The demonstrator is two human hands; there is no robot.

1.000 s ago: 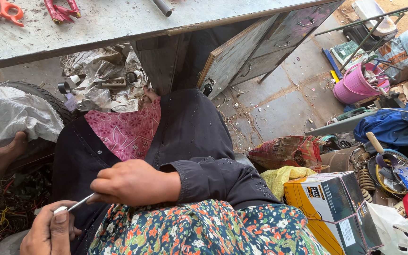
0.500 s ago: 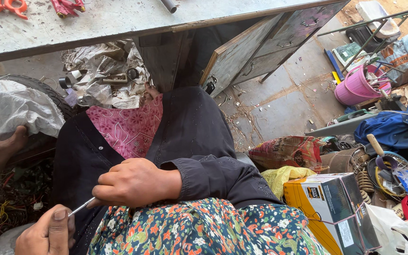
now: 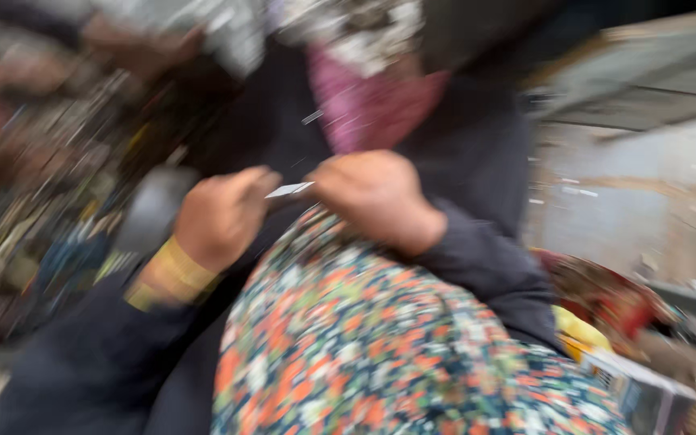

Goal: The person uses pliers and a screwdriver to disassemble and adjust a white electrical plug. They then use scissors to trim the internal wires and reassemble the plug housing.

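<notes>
Pale metal, a thin flat strip point(image 3: 289, 190), is seen between the two hands, which are brought close together above the lap. The left hand point(image 3: 223, 217) is curled into a narrow grip with the thumb and fingertips at one end of the strip; the right hand point(image 3: 376, 197) is closed in a fist-like grip at the other end, though the heavy blur leaves it unclear how much of the strip lies hidden inside that fist. The strip is held level, in the air, touching nothing but the fingers. A yellow cuff point(image 3: 172, 274) is worn at the left wrist, and dark sleeves cover both forearms. Below the hands a floral cloth point(image 3: 380, 346) is spread over the knees; behind them a pink patterned cloth point(image 3: 364, 105) is shown against dark clothing. By judgement, the work on the strip is mid-way: it is held firmly at both ends and is not yet set down, and no finished result can be made out. A box point(image 3: 646, 395) lies at lower right.
</notes>
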